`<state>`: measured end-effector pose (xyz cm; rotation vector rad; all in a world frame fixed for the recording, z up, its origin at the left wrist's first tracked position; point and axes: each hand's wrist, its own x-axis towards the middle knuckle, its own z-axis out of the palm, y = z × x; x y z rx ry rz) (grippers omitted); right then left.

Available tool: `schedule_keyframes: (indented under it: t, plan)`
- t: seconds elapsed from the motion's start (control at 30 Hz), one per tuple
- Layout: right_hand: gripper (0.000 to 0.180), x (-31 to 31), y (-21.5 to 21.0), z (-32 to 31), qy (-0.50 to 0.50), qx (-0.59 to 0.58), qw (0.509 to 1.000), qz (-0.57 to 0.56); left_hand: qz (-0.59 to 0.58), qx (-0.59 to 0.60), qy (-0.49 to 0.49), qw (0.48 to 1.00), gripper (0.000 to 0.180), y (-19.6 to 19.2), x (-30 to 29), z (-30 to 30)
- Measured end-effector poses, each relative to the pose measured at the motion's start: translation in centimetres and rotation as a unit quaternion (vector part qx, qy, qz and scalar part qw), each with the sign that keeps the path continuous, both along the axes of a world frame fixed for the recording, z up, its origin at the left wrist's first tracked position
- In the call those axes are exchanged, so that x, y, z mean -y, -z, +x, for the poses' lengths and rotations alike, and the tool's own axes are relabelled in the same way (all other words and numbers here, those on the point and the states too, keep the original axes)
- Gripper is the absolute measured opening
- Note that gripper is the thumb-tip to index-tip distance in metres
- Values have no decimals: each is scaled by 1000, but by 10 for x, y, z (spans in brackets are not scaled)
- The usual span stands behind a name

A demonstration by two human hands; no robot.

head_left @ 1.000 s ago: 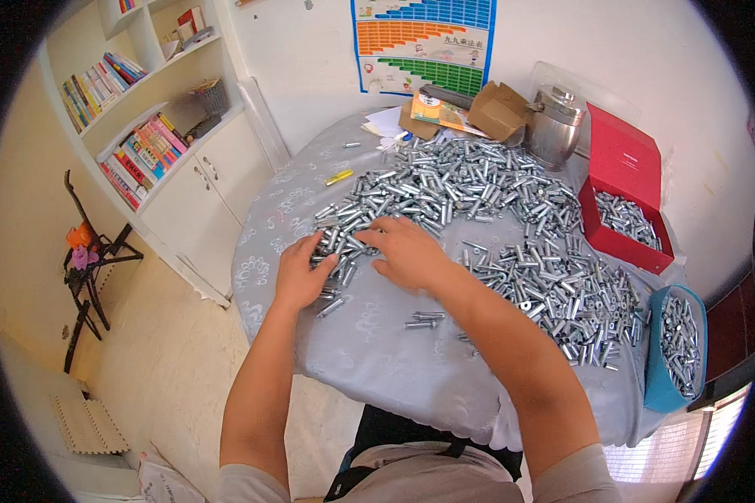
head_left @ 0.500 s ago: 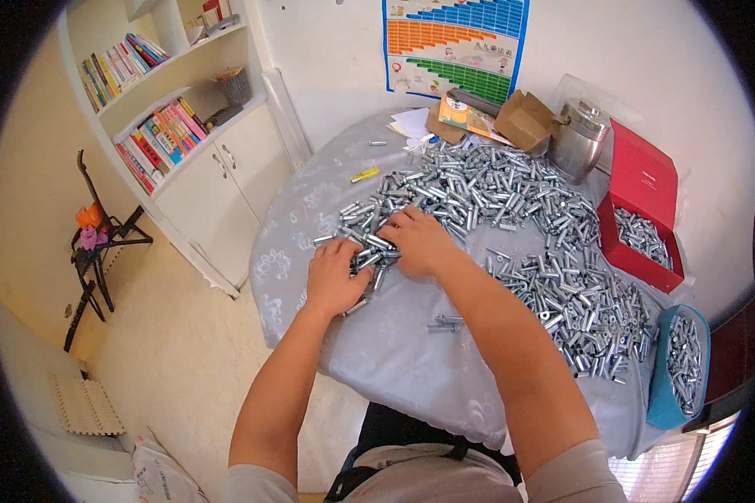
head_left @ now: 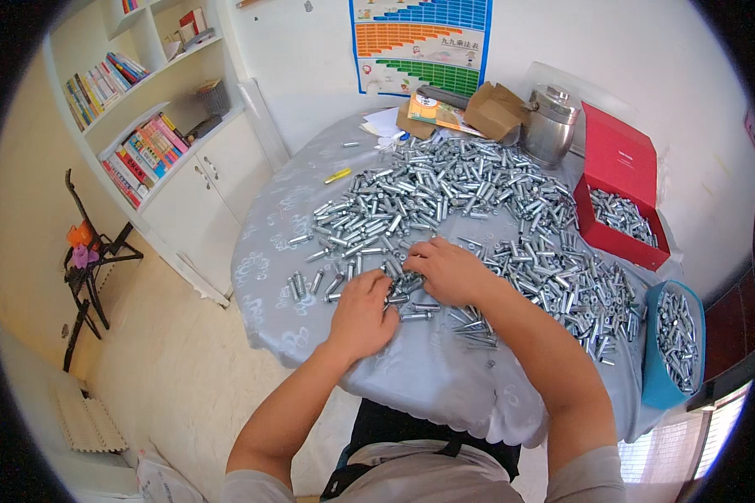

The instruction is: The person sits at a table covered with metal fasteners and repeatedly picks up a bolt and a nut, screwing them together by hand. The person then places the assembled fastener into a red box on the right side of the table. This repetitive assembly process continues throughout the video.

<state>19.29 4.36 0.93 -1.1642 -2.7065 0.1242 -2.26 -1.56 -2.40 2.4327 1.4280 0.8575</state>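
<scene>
On the grey-clothed table lies a broad heap of silver metal bolts (head_left: 445, 180), with a second heap of bolts (head_left: 575, 293) to its right. My left hand (head_left: 363, 317) and my right hand (head_left: 449, 272) face each other at the near side of the heaps. Their bent fingers close from both sides on a small bunch of bolts (head_left: 404, 295) resting on the cloth. The fingertips and part of the bunch are hidden. Several stray bolts (head_left: 306, 283) lie left of my left hand.
An open red box (head_left: 625, 241) and a teal container (head_left: 658, 392), both filled with bolts, stand at the right. A metal canister (head_left: 550, 130) and a cardboard box (head_left: 491, 111) are at the back. A yellow object (head_left: 337, 176) lies far left on the tablecloth (head_left: 268, 243).
Both hands have moved from the left edge of the far heap toward me and to the right, drawing bolts along. Several bolts now lie scattered where the left hand was. The view has shifted slightly.
</scene>
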Motion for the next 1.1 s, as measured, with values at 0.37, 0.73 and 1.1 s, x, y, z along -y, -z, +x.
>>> schedule_keyframes:
  t: [0.37,0.73,1.1]
  plan:
    - [40,-14,-30,1,12,-59,995,-75,27,-95,-225,969,59,-5,-23,-79]
    - [45,-81,26,-92,-26,-10,999,30,-84,-105,-165,977,66,4,-56,-59]
    - [29,-11,8,-3,-46,-25,999,-9,0,-59,-72,996,59,10,-4,-20]
